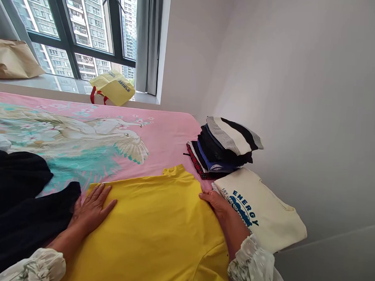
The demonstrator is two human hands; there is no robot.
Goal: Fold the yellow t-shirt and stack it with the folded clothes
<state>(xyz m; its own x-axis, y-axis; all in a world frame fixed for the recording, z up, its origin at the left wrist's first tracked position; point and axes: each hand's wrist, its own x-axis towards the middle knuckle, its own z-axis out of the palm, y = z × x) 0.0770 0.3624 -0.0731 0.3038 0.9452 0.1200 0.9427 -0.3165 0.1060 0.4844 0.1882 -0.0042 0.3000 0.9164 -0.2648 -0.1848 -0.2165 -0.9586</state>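
A yellow T-shirt (156, 227) lies spread on the pink bedspread (162, 130), collar pointing away from me. My left hand (91, 209) rests flat on its left edge, fingers stretched out. My right hand (214, 200) presses flat on its right edge, beside a folded cream shirt (272, 213) with blue "ENERGY" print.
A stack of folded clothes (223, 149), striped piece on top, sits at the bed's far right by the wall. Dark garments (15, 206) lie heaped at my left. On the windowsill are a yellow bag (113, 87) and a brown paper bag (10, 59).
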